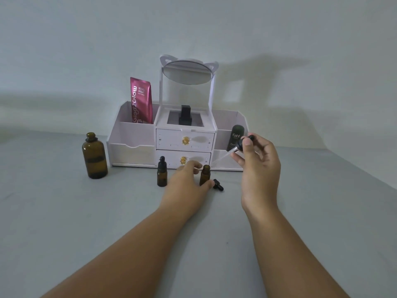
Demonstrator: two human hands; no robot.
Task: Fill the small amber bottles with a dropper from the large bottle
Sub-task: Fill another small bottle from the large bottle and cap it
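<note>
- Clearly, pink pouch (140, 100) reads "Glad2Glow"; dark green tube (235, 136) reads "Kahf".
- Left hand (189, 181) grips uncapped small amber glass bottle (205, 175); right hand (260, 166) pinches black-bulbed glass dropper (240, 145).

The large bottle (94, 155) is tinted dark amber, with a darker band seen across its middle. The same amber is shown by the capped small bottle (162, 177), topped in black, and by the open small bottle (205, 176). The loose cap (218, 184) is coloured black, as is the bulb of the dropper (241, 144); its tube is clear. The organiser (131, 134) is finished in white, its knobs (185, 140) in gold. The pouch (140, 100) is printed magenta with pale lettering, the green bottle (235, 135) dark with white lettering. The desk (86, 222) is coloured plain grey.
</note>
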